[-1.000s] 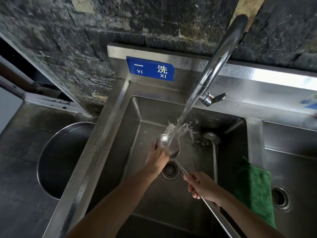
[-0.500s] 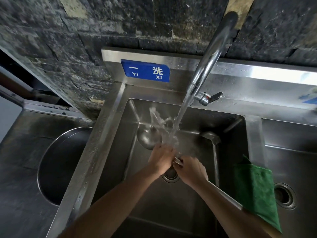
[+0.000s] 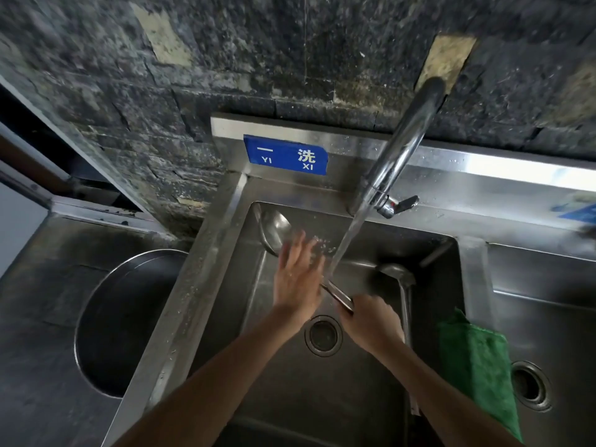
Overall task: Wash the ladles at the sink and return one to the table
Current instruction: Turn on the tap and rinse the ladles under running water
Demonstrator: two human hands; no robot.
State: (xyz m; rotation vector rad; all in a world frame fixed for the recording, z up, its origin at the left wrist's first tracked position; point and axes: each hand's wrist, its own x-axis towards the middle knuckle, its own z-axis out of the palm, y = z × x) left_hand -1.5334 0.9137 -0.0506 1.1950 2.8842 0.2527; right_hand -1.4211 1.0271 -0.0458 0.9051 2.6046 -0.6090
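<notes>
Steel ladle (image 3: 274, 232) near sink (image 3: 222, 240) wall, right hand (image 3: 371, 324) grip.

The sink (image 3: 361, 391), its tap (image 3: 400, 150) and both ladles, one held (image 3: 275, 232) and one lying by the basin's right wall (image 3: 395, 274), are plain silver-grey steel. A solid green cloth (image 3: 477, 366) hangs over the sink's right rim. The sign (image 3: 285, 154) on the back rim is blue with white lettering, under a mottled dark grey stone wall (image 3: 225, 59) with tan patches.
</notes>
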